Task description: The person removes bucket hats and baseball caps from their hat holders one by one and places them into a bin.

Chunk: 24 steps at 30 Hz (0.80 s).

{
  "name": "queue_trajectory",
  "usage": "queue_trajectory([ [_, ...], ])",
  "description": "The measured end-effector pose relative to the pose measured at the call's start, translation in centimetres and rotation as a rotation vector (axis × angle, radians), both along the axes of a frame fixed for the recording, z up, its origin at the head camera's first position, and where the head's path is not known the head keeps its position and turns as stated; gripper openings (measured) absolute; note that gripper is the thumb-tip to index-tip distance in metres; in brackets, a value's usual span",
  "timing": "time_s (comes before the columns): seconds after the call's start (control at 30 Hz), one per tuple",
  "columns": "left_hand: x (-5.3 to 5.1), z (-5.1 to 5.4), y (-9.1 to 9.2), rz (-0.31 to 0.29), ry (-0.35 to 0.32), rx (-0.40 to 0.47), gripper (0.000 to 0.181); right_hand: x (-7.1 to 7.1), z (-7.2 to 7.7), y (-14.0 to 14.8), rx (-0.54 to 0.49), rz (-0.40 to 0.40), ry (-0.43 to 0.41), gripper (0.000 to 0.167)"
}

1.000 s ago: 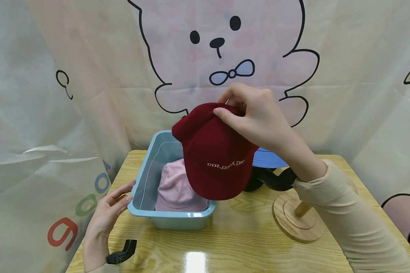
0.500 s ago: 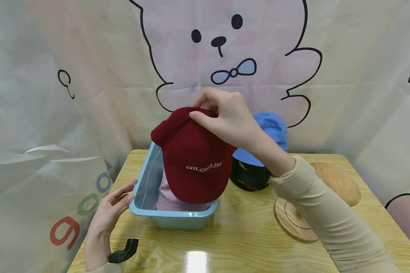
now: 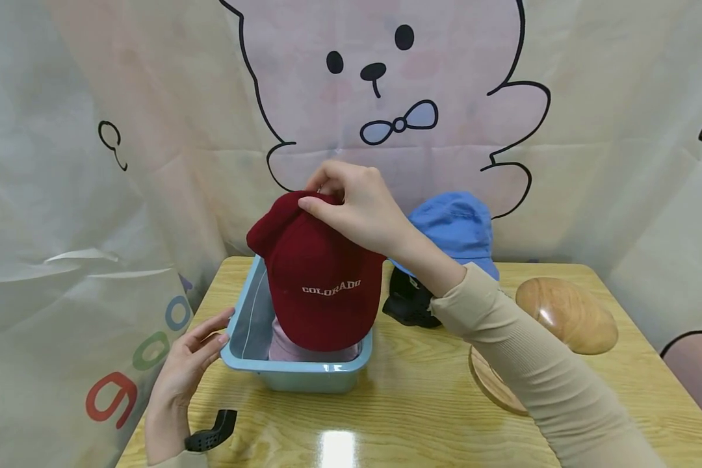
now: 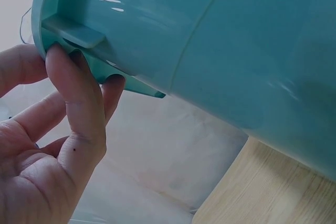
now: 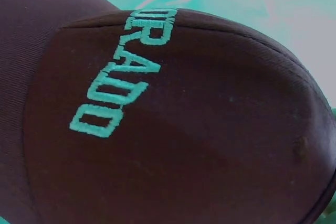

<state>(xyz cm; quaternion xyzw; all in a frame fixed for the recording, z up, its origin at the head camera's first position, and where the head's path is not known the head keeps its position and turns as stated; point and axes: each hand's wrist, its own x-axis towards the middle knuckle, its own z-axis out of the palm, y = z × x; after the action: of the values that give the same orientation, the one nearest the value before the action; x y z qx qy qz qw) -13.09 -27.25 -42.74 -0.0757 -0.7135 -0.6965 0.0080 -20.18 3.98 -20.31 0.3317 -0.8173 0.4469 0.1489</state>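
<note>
Pink fabric item (image 3: 282, 346) sits in blue bin (image 3: 295, 366): looks done. Red cap (image 3: 324, 305) hangs over bin, not released; right hand (image 3: 359, 207) pinches its top edge. Can't tell if cap touches the pink. Left hand (image 3: 180, 372) grips bin's left rim. Blue hat (image 3: 459, 227) outside, far right: apparently left over.

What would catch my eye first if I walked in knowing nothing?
Probably the dark red cap lettered COLORADO, held up by the right hand near the middle of the head view and hiding much of the light-blue tub. Behind it, a big cartoon animal with a bow tie fills the backdrop. To the cap's right, a bright blue hat stands out.
</note>
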Motion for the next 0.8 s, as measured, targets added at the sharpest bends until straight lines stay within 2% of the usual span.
queue_trajectory([
  [0.37, 0.0, 0.1, 0.0, 0.006, -0.011, -0.016, 0.044, -0.2, -0.8, -1.3, 0.007, 0.022, -0.05, 0.009],
  [0.63, -0.1, 0.3, 0.0, 0.021, -0.02, -0.04, 0.045, -0.3, -2.3, -2.0, 0.024, 0.066, -0.062, 0.01],
  [0.8, 0.1, 0.2, -0.1, 0.017, -0.025, -0.052, 0.046, -0.4, -3.4, -2.4, 0.061, 0.057, -0.084, 0.01],
])
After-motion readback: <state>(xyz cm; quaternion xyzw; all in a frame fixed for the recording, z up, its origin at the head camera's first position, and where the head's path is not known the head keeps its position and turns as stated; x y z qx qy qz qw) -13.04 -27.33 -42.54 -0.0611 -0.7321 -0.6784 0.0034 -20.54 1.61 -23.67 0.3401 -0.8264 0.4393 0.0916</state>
